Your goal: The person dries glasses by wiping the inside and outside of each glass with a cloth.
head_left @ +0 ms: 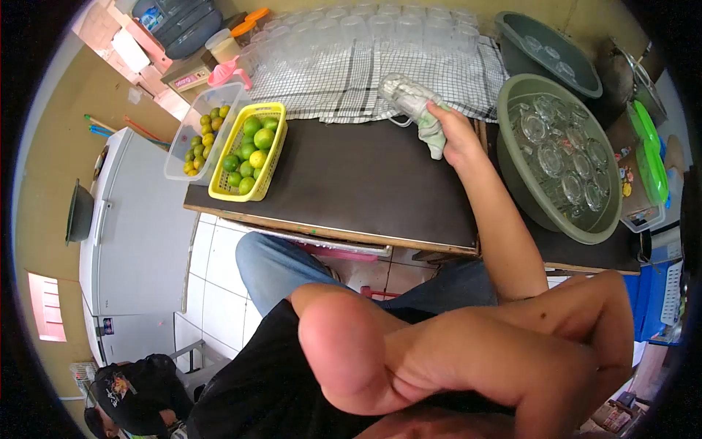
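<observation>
Bent arm [468, 351]: crossing the foreground; the left hand is not showing, so its state cannot be told.
Basin [525, 192]: standing on the bench [365, 183], holding jumbled glassware [570, 157].
Right hand [459, 137]: gripping the cloth together with the glass.
Cloth [433, 140]: trailing below the fingers; wiping well is, in judgement, calling for even pressure and a dry fold.
Glass [402, 89]: tilting over the checked towel [314, 95], contact unclear; careful turning is probably sparing its handle.
Glass rows [365, 31]: standing beyond; knocking them is the likely risk.
</observation>
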A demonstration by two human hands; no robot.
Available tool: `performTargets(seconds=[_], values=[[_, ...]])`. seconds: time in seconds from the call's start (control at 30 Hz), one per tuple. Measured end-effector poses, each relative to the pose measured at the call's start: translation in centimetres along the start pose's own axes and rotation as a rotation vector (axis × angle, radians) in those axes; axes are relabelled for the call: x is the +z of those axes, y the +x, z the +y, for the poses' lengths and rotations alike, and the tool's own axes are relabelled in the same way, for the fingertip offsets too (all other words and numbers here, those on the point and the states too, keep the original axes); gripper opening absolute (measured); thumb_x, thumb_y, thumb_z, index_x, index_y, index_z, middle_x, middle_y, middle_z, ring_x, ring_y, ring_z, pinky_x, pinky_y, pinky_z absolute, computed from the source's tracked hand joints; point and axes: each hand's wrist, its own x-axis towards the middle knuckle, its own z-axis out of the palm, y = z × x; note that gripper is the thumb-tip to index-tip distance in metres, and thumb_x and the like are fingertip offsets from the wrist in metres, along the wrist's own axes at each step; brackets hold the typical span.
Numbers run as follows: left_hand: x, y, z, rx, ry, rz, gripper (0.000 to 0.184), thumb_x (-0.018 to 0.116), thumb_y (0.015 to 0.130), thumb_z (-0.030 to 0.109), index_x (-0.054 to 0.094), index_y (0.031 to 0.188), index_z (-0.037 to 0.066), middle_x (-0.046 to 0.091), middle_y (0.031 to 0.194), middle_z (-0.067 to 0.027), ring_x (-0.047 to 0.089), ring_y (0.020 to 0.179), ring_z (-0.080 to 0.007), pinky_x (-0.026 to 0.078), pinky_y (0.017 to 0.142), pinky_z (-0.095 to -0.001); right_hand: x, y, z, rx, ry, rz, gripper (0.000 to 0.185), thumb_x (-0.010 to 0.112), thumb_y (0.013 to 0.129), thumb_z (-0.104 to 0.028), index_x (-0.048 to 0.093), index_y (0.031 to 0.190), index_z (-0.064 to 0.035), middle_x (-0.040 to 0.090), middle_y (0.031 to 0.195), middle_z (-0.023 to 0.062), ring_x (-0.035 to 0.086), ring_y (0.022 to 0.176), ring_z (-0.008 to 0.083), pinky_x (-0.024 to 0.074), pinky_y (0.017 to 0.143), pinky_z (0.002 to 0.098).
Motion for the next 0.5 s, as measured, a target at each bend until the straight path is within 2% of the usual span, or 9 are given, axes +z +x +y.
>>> performTargets(seconds=[0.23, 0.3, 0.5], values=[[-3.9, 0.6, -3.0, 0.105, -0.243, -0.311, 0.097, 0.002, 0.095, 0.086, 0.051, 0.097, 0.002, 0.063, 0.098, -0.0368, 0.065, 0.088, -0.0418, 0.054, 0.081, -0.0369, 0.6, -0.7, -0.5, -0.014, 0.017, 0.025, 0.037, 0.067, 0.103, -0.018, 0.065, 0.132, 0.0046, 0.072, 0.125, 0.0125, 0.070, 0.109, 0.0208, 0.0540, 0.094, 0.0329], [-0.9, -0.7, 0.3, -0.150, -0.320, 0.014, 0.104, 0.006, 0.092, 0.091, 0.048, 0.113, -0.001, 0.064, 0.100, -0.0406, 0.068, 0.087, -0.0414, 0.057, 0.076, -0.0352, 0.8, -0.7, -0.6, 0.002, 0.006, 0.064, 0.036, 0.067, 0.104, -0.018, 0.064, 0.132, 0.0056, 0.072, 0.124, 0.0137, 0.070, 0.109, 0.0214, 0.0544, 0.094, 0.0332], [-0.5, -1.2, 2.4, -0.255, -0.277, 0.028, 0.108, 0.006, 0.090, 0.093, 0.038, 0.126, -0.003, 0.064, 0.101, -0.0414, 0.069, 0.089, -0.0424, 0.058, 0.078, -0.0356, 0.5, -0.6, -0.4, 0.015, 0.012, 0.039, 0.037, 0.067, 0.104, -0.018, 0.064, 0.131, 0.0063, 0.072, 0.124, 0.0138, 0.070, 0.107, 0.0212, 0.0545, 0.094, 0.0329]])
